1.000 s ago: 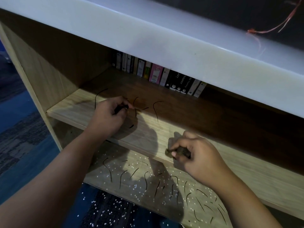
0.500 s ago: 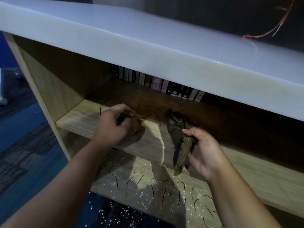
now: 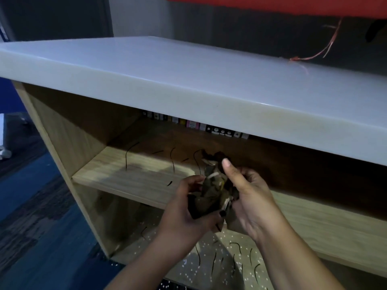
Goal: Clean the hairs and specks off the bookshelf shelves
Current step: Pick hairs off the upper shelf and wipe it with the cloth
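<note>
Left hand [image 3: 184, 214], right hand [image 3: 249, 197]: both 2 gripping crumpled dark cloth [image 3: 211, 191], holding it just in front of middle shelf [image 3: 117, 174]. Dark hairs [image 3: 127, 156] lying on that shelf; white specks [image 3: 188, 268] dotting lower shelf [image 3: 127, 251].

Row of upright book spines [image 3: 191, 124] just above centre, toward twelve o'clock. Thin red cord [image 3: 295, 59] trailing at two o'clock. Blue-and-grey patterned carpet [image 3: 31, 206] at eight o'clock. Pale object [image 3: 4, 152] at nine o'clock, cut off by the edge.
</note>
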A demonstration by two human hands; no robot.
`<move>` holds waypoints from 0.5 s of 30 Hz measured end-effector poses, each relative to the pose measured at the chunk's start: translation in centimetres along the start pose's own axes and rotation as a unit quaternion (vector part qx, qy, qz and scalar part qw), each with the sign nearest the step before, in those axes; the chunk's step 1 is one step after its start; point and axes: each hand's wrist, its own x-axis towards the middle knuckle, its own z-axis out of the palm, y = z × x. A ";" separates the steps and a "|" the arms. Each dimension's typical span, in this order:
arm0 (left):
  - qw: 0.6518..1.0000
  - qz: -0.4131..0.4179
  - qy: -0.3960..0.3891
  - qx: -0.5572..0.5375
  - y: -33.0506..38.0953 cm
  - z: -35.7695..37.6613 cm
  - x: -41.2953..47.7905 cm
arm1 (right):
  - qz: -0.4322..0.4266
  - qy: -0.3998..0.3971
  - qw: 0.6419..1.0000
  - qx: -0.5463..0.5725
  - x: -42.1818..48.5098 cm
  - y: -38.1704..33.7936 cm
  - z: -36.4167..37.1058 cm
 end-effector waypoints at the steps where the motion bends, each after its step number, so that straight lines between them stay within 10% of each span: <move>1: 1.000 -0.009 0.015 -0.018 0.1 -0.1 0.2 | -0.006 -0.011 1.000 0.002 -0.1 -0.1 -0.2; 10: 0.930 -0.132 0.022 -0.341 1.5 -1.4 1.6 | 0.110 -0.092 0.988 0.061 -0.4 -0.4 -2.4; 15: 0.953 -0.094 0.058 -0.283 1.4 -1.0 1.8 | 0.048 -0.113 0.991 0.053 -0.9 -0.6 -2.8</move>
